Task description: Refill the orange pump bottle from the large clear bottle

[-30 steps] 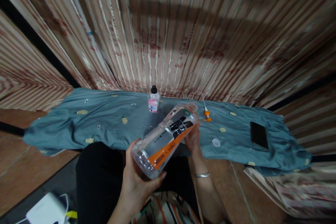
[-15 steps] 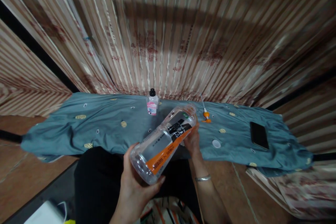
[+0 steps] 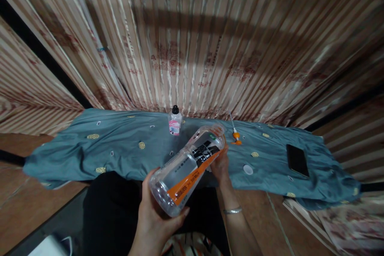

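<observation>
A large clear plastic bottle (image 3: 183, 172) with an orange and black label lies tilted across my lap, its open neck pointing up and to the right. My left hand (image 3: 156, 212) is wrapped round its base. Around the upper end closes my right hand (image 3: 220, 164), with its fingers partly hidden behind the bottle. On the cloth just beyond the neck lies an orange pump head (image 3: 236, 136) with a thin clear tube. A small clear bottle (image 3: 175, 122) with a pink label and black cap stands upright further back.
A blue-green patterned cloth (image 3: 120, 132) covers the low table before me. On it are a small white round disc (image 3: 248, 169) and a black phone (image 3: 297, 160) at the right. Striped curtains (image 3: 192, 48) hang close behind. Bottom left is a white object (image 3: 48, 247) with a cord.
The view has tipped up slightly, so everything sits a little lower in the picture. Both hands keep the same hold on the large bottle.
</observation>
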{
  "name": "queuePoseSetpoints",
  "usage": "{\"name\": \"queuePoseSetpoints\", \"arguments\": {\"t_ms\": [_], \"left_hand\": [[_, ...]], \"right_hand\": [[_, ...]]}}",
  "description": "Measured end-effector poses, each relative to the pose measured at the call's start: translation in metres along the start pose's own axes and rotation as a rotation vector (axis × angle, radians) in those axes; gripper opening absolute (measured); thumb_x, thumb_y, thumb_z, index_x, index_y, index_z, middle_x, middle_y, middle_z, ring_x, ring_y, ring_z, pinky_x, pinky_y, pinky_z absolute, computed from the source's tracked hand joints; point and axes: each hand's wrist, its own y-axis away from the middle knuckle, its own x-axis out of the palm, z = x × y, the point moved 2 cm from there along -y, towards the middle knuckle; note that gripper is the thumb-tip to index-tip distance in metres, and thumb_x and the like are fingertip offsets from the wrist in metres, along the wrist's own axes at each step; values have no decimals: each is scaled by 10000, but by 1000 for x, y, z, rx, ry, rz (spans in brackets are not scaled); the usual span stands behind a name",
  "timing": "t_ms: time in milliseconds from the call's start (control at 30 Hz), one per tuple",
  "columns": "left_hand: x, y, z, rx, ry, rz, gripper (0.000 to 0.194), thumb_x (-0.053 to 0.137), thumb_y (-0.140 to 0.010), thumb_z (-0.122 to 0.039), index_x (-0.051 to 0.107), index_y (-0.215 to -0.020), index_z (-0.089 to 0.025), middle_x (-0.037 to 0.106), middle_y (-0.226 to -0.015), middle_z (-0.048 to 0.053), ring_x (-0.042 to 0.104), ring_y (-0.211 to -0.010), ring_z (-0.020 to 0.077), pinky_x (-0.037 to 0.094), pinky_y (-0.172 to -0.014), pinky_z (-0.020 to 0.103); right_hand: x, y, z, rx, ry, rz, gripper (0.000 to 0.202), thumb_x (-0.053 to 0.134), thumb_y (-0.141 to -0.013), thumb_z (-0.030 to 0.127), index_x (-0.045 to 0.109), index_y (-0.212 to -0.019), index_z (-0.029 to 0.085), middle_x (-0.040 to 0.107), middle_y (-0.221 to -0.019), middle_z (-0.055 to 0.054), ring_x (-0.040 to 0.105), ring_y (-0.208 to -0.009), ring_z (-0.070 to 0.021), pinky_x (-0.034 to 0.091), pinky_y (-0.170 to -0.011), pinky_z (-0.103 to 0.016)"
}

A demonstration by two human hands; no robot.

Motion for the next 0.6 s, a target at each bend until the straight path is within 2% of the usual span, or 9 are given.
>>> {"name": "queuePoseSetpoints", "arguments": {"t_ms": [133, 367, 600], "left_hand": [[8, 6, -6, -13, 70, -83, 834, 849, -622, -319, 493, -1370, -225, 693, -1256, 90, 720, -1172, 297, 569, -1052, 437], [10, 7, -7, -41, 101, -60, 908, 857, -625, -320, 449, -1429, -209, 669, -1312, 113, 710, -1198, 282, 557, -1064, 413], [10, 6, -8, -36, 98, -66, 891, 845, -617, -292, 463, -1418, -214, 682, -1288, 107, 713, -1188, 288, 550, -1076, 436]], "right_hand": [[-1, 0, 1, 23, -13, 27, 619, 691, -760, 490, 413, -1248, 227, 743, -1098, -126, 753, -960, -328, 595, -807, -470], [-1, 0, 4, 11, -30, 26, 612, 665, -774, 499, 416, -1251, 207, 739, -1130, -158, 745, -1035, -352, 585, -855, -500], [-1, 0, 5, 47, -15, 13, 568, 665, -747, 486, 420, -1189, 226, 748, -1069, -138, 758, -959, -351, 592, -825, -515]]}}
